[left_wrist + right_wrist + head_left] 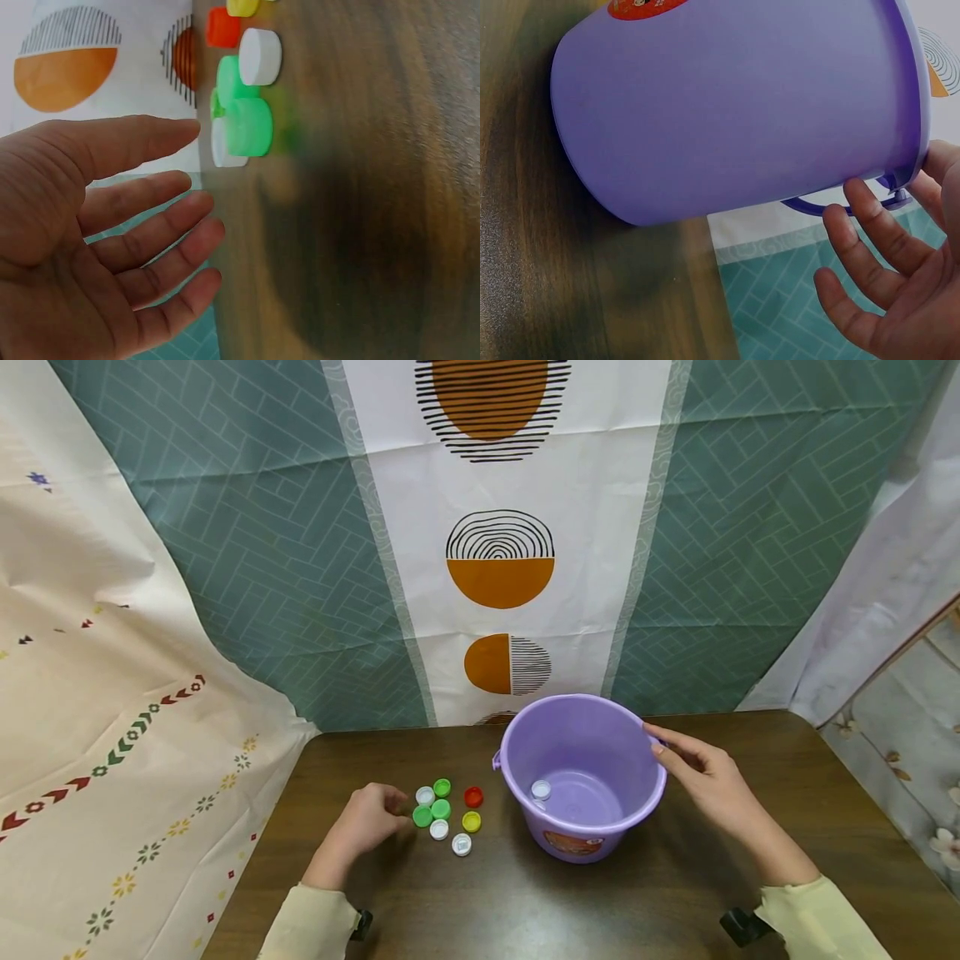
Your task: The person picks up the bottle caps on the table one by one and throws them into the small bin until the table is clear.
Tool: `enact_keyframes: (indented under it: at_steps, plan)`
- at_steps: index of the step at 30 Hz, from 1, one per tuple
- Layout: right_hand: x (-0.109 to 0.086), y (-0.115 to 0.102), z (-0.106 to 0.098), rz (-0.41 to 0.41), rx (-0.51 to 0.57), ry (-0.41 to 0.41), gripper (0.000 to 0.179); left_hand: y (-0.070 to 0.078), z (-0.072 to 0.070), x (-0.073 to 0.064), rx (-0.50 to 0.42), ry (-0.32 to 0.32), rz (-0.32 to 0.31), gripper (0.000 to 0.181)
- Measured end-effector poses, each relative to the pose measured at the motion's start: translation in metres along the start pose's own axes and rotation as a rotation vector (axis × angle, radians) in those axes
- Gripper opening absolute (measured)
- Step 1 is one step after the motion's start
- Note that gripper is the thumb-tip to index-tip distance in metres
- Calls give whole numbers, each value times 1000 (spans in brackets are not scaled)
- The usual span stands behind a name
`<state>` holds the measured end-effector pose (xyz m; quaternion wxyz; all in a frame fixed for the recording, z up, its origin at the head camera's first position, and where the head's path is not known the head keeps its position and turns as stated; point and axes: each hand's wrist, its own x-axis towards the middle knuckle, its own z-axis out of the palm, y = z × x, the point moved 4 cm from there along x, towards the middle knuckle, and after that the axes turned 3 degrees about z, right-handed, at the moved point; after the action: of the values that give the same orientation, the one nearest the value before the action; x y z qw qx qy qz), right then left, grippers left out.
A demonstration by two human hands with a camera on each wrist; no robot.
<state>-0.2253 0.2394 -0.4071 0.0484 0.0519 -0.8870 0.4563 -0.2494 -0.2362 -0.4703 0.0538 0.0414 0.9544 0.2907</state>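
A purple bucket (573, 810) stands upright on the table, with a white bottle cap (540, 789) inside at its bottom. My right hand (708, 777) holds the bucket's right rim, thumb over the edge and other fingers by the outer wall and handle (802, 206). Left of the bucket lie several loose bottle caps: green caps (422, 816), white caps (461, 844), a red cap (473, 797) and a yellow cap (471, 821). At the left edge of this group hovers my left hand (371, 818), fingers apart and holding nothing, fingertips close to a green cap (250, 126).
The dark wooden table (517, 914) carries the bucket and caps. Behind it hangs a green and white patterned cloth (292, 568). A cream embroidered cloth (90, 635) drapes at left, and a pale floral one (911, 727) at right.
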Motion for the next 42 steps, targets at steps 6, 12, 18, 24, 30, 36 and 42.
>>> enact_keyframes:
  at_steps: [6, 12, 18, 24, 30, 36, 42]
  plan:
    - [0, 1, 0, 4, 4, -3, 38, -5, 8, 1, -2, -23, -16, 38]
    - [1, 1, 1, -1, 16, -3, 38, -9, 20, 4, 47, -44, 4, 43]
    - [1, 1, 1, -12, 8, 4, 37, -6, 28, 5, 71, -65, 21, 36]
    - [1, 2, 1, -7, 9, -2, 38, 0, 31, 7, 81, -68, 34, 24]
    - [1, 3, 3, -15, 28, -4, 37, -1, 33, 9, 120, -48, 16, 37]
    - [1, 3, 3, -14, 36, -9, 38, -2, 35, 10, 134, -36, 9, 40]
    - [1, 4, 3, -15, 35, -3, 38, -2, 34, 10, 143, -30, 11, 37]
